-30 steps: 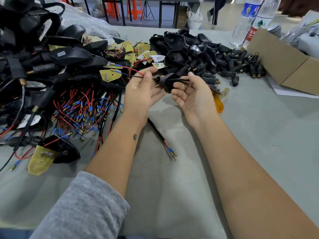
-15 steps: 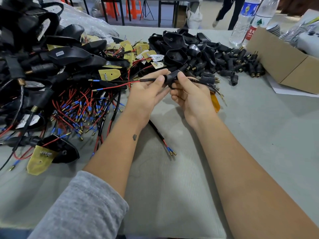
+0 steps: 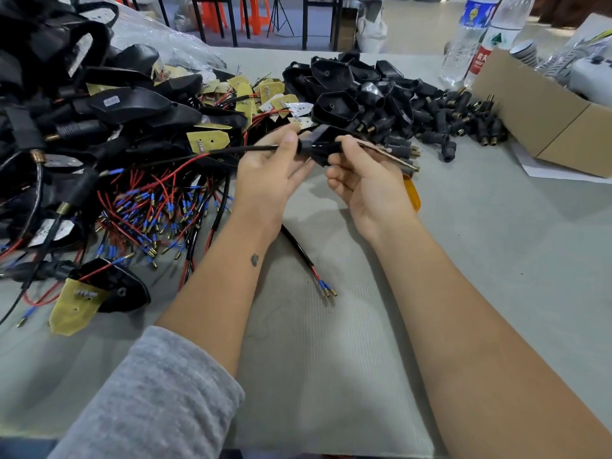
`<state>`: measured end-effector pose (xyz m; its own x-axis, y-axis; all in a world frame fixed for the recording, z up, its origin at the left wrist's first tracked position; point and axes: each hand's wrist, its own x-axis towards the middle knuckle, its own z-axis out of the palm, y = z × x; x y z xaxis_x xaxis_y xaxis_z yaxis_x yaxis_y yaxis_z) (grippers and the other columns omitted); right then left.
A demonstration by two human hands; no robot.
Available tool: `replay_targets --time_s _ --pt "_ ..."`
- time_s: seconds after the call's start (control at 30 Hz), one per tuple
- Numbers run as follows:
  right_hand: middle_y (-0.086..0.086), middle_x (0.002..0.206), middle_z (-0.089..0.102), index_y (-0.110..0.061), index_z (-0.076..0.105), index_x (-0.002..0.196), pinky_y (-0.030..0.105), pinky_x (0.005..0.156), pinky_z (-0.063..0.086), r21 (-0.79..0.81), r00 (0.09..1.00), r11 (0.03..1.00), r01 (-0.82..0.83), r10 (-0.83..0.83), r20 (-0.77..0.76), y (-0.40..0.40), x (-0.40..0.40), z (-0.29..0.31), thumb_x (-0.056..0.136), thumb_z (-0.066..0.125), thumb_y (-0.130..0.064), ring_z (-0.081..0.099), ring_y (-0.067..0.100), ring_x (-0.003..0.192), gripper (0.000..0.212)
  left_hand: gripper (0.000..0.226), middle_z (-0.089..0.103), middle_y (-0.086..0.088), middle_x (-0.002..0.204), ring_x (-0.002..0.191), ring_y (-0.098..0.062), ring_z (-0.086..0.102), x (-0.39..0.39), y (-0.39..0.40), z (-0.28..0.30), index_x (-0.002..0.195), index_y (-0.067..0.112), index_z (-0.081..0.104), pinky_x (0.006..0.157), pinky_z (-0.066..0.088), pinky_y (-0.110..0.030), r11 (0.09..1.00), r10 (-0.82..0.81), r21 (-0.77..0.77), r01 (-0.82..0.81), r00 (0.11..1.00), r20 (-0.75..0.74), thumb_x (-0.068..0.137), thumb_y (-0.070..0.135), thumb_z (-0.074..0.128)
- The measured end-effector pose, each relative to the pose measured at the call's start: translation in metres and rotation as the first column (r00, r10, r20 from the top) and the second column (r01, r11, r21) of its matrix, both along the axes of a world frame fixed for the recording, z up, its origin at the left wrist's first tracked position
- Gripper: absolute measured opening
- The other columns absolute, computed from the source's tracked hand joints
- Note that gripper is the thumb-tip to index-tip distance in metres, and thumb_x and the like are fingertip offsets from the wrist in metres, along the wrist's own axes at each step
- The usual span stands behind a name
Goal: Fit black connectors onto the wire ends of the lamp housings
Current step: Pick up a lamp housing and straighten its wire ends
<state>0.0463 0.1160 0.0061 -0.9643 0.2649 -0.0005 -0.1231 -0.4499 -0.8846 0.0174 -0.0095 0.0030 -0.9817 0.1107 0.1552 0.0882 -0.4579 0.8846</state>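
My left hand pinches a black sleeved wire that runs off to the left, thumb on top. My right hand grips a black lamp housing just right of that pinch, with a yellowish board hanging behind its palm. Both hands are raised above the grey table at its middle. A pile of loose black connectors with brass ends lies at the back right. Empty black housings are heaped behind my hands.
Wired housings with red wires and blue-sleeved tips cover the left side. A loose black cable lies under my left wrist. A cardboard box and two water bottles stand at the back right.
My left thumb and fingers have slid left along the wire, which now stretches straighter to the left. The right hand has turned the housing slightly and kept its place.
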Motion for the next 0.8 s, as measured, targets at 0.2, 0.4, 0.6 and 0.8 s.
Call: replay_targets --time_s 0.2,0.4,0.6,0.8 --pt "0.003 0.071 0.066 -0.007 0.069 0.091 0.023 0.06 0.051 0.202 0.998 0.977 -0.064 0.061 0.02 -0.004 0.0007 -0.0019 0.096 0.062 -0.022 0.061 0.014 0.064 0.018 0.023 0.069 -0.016 0.11 0.105 -0.026 0.068 0.0028 0.0006 -0.0032 0.1 0.014 0.068 0.086 0.055 -0.03 0.993 0.056 -0.103 -0.064 0.995 -0.078 0.102 0.011 0.046" --pt "0.004 0.066 0.057 -0.015 0.051 0.068 0.022 0.054 0.048 0.388 0.992 0.916 0.098 -0.121 0.034 -0.0096 0.0002 -0.003 0.093 0.065 -0.02 0.058 0.011 0.056 0.029 0.024 0.071 -0.016 0.102 0.091 -0.021 0.073 -0.0037 -0.0062 -0.0004 0.1 0.009 0.064 0.078 0.056 -0.026 0.973 0.231 -0.002 -0.231 0.973 0.005 0.104 0.011 0.04" --pt "-0.006 0.074 0.054 -0.027 0.045 0.107 0.019 0.059 0.048 0.376 0.942 0.871 0.317 -0.336 -0.016 -0.002 -0.002 -0.0037 0.091 0.067 -0.018 0.058 0.009 0.063 0.029 0.025 0.072 -0.012 0.092 0.086 -0.02 0.074 -0.0033 -0.0057 0.0005 0.095 0.008 0.063 0.075 0.057 -0.025 0.969 0.247 0.012 -0.248 0.967 0.058 0.104 0.012 0.04" --pt "0.009 0.094 0.057 -0.029 0.06 0.085 0.042 0.084 0.052 0.564 0.941 0.769 0.3 -0.336 -0.042 -0.0034 -0.0016 -0.0044 0.094 0.062 -0.023 0.051 0.014 0.081 0.011 0.024 0.071 -0.006 0.083 0.081 -0.017 0.073 -0.0035 -0.0057 0.001 0.092 0.011 0.063 0.072 0.056 -0.024 0.961 0.271 0.024 -0.274 0.959 0.082 0.104 0.016 0.043"
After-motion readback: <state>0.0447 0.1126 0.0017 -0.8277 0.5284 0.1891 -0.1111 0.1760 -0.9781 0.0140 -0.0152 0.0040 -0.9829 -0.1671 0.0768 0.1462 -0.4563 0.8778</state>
